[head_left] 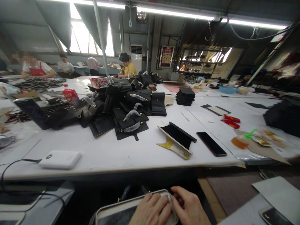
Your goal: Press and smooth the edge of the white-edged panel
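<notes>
A dark panel with a raised cream rim [122, 204] lies low in the view, below the table's front edge. My left hand [152, 211] rests palm down over its right part, fingers side by side and bent onto the surface. At the rim's right corner is my right hand [187, 204], its fingers curled and its thumb against the edge. Small metal fittings and a clear-wrapped handle [125, 192] show behind the rim. Both wrists run out of the bottom of the frame.
Black bags [131, 114] with wrapped handles pile up on the white table [140, 156]. Nearer lie a white device [60, 159] with a cable, an open black case [179, 136], a phone [211, 143] and an orange bottle [241, 141]. Several people sit or stand at the back.
</notes>
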The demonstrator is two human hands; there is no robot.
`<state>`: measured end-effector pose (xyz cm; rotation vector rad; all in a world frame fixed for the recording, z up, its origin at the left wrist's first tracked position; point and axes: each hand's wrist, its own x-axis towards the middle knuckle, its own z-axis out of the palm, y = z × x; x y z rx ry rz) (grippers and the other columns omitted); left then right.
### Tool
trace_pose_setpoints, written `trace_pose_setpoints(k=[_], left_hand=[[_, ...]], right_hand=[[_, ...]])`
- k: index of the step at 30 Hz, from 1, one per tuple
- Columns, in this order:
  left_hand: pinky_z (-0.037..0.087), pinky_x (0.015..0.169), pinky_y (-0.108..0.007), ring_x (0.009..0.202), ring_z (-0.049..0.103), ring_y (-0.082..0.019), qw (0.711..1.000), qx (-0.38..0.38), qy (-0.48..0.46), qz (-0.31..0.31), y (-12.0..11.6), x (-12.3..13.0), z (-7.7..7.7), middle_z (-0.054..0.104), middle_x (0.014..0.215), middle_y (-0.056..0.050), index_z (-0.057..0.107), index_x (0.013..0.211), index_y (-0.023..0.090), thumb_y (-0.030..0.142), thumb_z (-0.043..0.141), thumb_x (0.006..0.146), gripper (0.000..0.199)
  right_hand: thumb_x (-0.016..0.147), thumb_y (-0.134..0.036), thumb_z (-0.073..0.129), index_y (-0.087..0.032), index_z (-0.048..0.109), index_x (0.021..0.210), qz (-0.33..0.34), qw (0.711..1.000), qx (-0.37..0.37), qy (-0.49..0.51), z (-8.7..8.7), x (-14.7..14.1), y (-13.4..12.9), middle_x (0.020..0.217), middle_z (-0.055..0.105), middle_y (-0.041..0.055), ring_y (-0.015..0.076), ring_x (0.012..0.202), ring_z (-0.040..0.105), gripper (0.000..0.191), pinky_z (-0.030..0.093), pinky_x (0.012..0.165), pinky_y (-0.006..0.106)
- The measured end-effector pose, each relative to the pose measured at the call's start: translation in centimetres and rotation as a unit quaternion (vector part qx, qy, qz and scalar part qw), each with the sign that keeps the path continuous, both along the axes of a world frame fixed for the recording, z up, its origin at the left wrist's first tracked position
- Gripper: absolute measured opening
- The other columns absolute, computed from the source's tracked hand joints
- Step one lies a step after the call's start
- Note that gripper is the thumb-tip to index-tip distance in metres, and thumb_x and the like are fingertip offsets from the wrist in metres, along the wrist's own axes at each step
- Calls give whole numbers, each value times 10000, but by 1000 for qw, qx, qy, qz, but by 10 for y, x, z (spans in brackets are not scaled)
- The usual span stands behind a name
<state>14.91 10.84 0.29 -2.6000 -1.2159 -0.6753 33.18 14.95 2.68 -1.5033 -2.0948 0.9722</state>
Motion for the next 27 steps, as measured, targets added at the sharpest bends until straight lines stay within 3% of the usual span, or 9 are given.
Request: trace_pose_setpoints(k=[3,7,11,15,18,20,24,27], left_hand=[[410,717,-284,835,566,-149,1000,10,-14,-1,0,1,-4,630,1022,26,550,1109,179,295,514,981,176],[421,698,-291,821,568,-154,999,37,-19,-2,0,1,-10,625,1004,19,568,1033,173,270,519,976,123],[438,718,-297,841,573,-159,999,34,-17,2,1,3,-12,623,1013,12,567,1027,178,260,551,957,109],[439,730,-298,845,573,-161,999,33,-25,6,1,3,-10,624,1014,17,567,1019,184,245,543,956,91],[431,710,-298,835,571,-157,999,25,-19,5,-2,1,-9,624,1018,28,569,1010,194,271,569,948,100],[426,713,-296,839,566,-151,999,33,-19,2,-5,0,-9,622,1036,35,573,1036,203,285,584,942,126],[418,759,-287,884,555,-153,1000,30,-9,4,-5,-1,-6,613,1099,26,568,1090,201,298,607,930,191],[408,732,-282,849,558,-158,1000,-25,1,0,-3,1,-1,625,1046,36,556,1078,208,305,635,913,208]], right_hand=[[879,-311,375,-191,656,844,46,989,69,-126,3,-8,5,827,664,76,244,797,629,307,434,725,354],[907,-238,326,-200,562,731,81,965,83,-234,0,-10,9,769,651,67,231,749,621,297,369,671,353],[900,-238,343,-215,486,672,57,968,149,-192,-15,-7,8,687,615,41,189,644,599,270,356,607,327],[906,-244,354,-226,469,646,-13,958,262,-120,-35,-11,6,602,559,14,168,545,571,285,360,561,317],[899,-258,350,-232,467,644,-64,951,289,-86,-31,-11,8,586,537,14,175,532,553,282,362,561,321],[906,-316,358,-223,503,673,-64,966,245,-51,-14,-6,10,611,549,20,177,553,544,290,372,575,317],[913,-590,392,-208,534,671,-50,998,44,-7,16,8,11,596,512,-2,152,536,480,474,354,530,287],[861,-727,386,-188,523,673,-58,995,-69,52,5,11,6,622,512,2,149,581,490,587,353,501,254]])
